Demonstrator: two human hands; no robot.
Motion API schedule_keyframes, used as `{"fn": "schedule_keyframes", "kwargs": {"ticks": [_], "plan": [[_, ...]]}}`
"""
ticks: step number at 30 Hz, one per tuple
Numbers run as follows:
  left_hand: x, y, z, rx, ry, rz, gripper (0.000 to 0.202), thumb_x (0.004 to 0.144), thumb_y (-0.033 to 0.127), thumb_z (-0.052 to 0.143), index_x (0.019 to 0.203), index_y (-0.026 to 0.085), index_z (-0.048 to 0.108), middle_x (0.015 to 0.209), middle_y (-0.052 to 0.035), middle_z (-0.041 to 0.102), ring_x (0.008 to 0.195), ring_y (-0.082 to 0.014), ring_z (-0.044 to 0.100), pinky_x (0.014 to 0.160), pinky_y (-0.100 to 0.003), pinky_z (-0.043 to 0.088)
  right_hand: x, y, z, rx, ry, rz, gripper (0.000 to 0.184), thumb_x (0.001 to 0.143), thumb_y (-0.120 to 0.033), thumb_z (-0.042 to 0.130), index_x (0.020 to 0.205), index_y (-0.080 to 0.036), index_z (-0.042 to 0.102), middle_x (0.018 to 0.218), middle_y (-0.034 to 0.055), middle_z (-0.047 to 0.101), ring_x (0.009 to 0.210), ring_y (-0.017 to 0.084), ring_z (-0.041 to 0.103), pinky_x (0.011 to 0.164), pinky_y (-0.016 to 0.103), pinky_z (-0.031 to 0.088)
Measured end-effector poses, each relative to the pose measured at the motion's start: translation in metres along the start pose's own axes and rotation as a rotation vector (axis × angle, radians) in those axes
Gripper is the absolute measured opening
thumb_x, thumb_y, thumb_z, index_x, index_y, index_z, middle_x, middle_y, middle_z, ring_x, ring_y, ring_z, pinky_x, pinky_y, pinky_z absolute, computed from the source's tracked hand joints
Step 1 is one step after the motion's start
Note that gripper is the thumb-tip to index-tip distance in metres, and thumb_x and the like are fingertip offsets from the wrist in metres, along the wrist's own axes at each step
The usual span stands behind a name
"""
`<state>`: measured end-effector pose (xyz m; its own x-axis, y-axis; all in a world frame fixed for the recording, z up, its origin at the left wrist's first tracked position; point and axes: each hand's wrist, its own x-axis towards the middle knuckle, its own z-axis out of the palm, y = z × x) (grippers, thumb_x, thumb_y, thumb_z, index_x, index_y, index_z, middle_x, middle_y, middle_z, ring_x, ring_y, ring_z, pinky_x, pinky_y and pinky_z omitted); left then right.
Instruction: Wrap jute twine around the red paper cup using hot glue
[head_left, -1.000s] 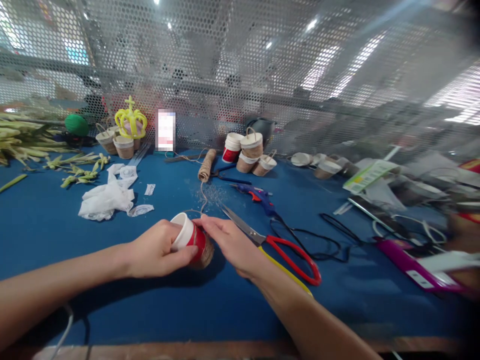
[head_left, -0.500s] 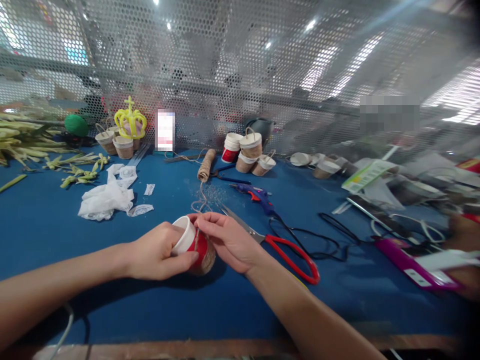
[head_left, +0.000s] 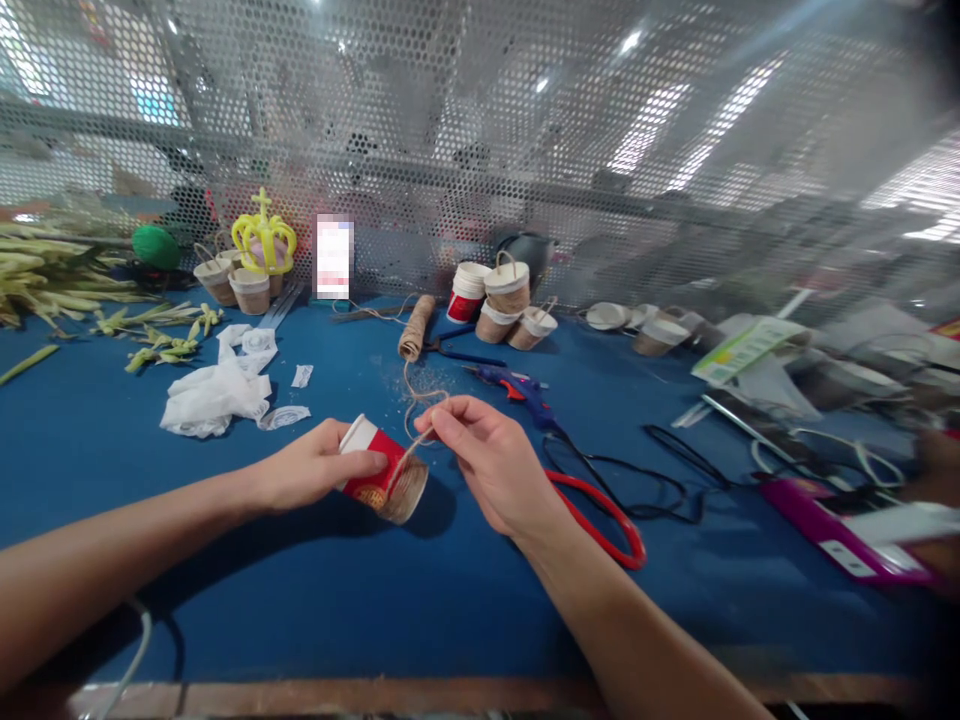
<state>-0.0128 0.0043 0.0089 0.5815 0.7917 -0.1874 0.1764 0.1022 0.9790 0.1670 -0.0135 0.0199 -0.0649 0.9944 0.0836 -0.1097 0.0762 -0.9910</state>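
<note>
My left hand [head_left: 319, 465] grips a red and white paper cup [head_left: 386, 450] by its rim end, thumb along the side. The cup lies tilted, its base toward the lower right, and rows of twine cover its lower part. Between the thumb and fingers of my right hand [head_left: 487, 455] a strand of twine [head_left: 409, 455] is pinched, pulled away from the cup. That strand leads back in loose loops to a roll of twine [head_left: 416, 328]. Red-handled scissors [head_left: 611, 530] lie partly hidden under my right hand.
A blue glue gun [head_left: 517, 385] and its black cord lie right of centre. Twine-covered cups [head_left: 506, 288] stand at the back, near a yellow crown [head_left: 262, 240]. Crumpled white material [head_left: 214, 400] lies left. A purple power strip [head_left: 840, 530] is at right, beside another person's blurred hand.
The cup has turned so its side faces me and its opening is hidden. My right hand has moved off the cup to the right, drawing the twine out with it.
</note>
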Motion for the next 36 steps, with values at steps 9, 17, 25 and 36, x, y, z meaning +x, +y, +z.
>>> {"fn": "schedule_keyframes", "kwargs": {"ticks": [9, 17, 25, 36], "plan": [[0.0016, -0.0030, 0.0021, -0.107, 0.015, -0.090, 0.023, 0.066, 0.035, 0.059, 0.063, 0.012, 0.055, 0.056, 0.0035, 0.053, 0.049, -0.0071, 0.042, 0.050, -0.018, 0.032, -0.0002, 0.0016, -0.0034, -0.212, 0.019, -0.119, 0.014, 0.075, -0.032, 0.058, 0.072, -0.018, 0.057, 0.070, 0.0002, 0.063, 0.068, 0.011, 0.056, 0.066, 0.026, 0.042], [0.0012, 0.0013, 0.0058, -0.189, 0.041, -0.167, 0.023, 0.064, 0.033, 0.060, 0.059, 0.012, 0.053, 0.050, 0.0039, 0.051, 0.043, -0.0061, 0.042, 0.044, -0.017, 0.031, -0.0026, -0.0003, -0.0025, -0.292, 0.032, -0.141, 0.015, 0.076, -0.033, 0.057, 0.071, -0.019, 0.056, 0.070, 0.0006, 0.063, 0.067, 0.013, 0.056, 0.067, 0.028, 0.043], [-0.0002, 0.0039, 0.0076, -0.280, 0.034, -0.206, 0.020, 0.064, 0.030, 0.061, 0.059, 0.011, 0.056, 0.050, 0.0029, 0.055, 0.043, -0.0064, 0.046, 0.044, -0.017, 0.034, -0.0012, 0.0011, -0.0020, -0.311, 0.052, -0.142, 0.015, 0.076, -0.033, 0.056, 0.071, -0.018, 0.056, 0.069, 0.0014, 0.062, 0.066, 0.013, 0.056, 0.066, 0.028, 0.044], [-0.0026, 0.0027, 0.0096, -0.271, 0.046, -0.165, 0.020, 0.061, 0.029, 0.064, 0.061, 0.011, 0.055, 0.054, 0.0027, 0.057, 0.048, -0.0075, 0.048, 0.049, -0.018, 0.036, 0.0015, 0.0063, -0.0029, -0.356, 0.036, -0.089, 0.017, 0.076, -0.034, 0.055, 0.071, -0.017, 0.054, 0.068, 0.0008, 0.061, 0.065, 0.013, 0.055, 0.065, 0.027, 0.042]]}}
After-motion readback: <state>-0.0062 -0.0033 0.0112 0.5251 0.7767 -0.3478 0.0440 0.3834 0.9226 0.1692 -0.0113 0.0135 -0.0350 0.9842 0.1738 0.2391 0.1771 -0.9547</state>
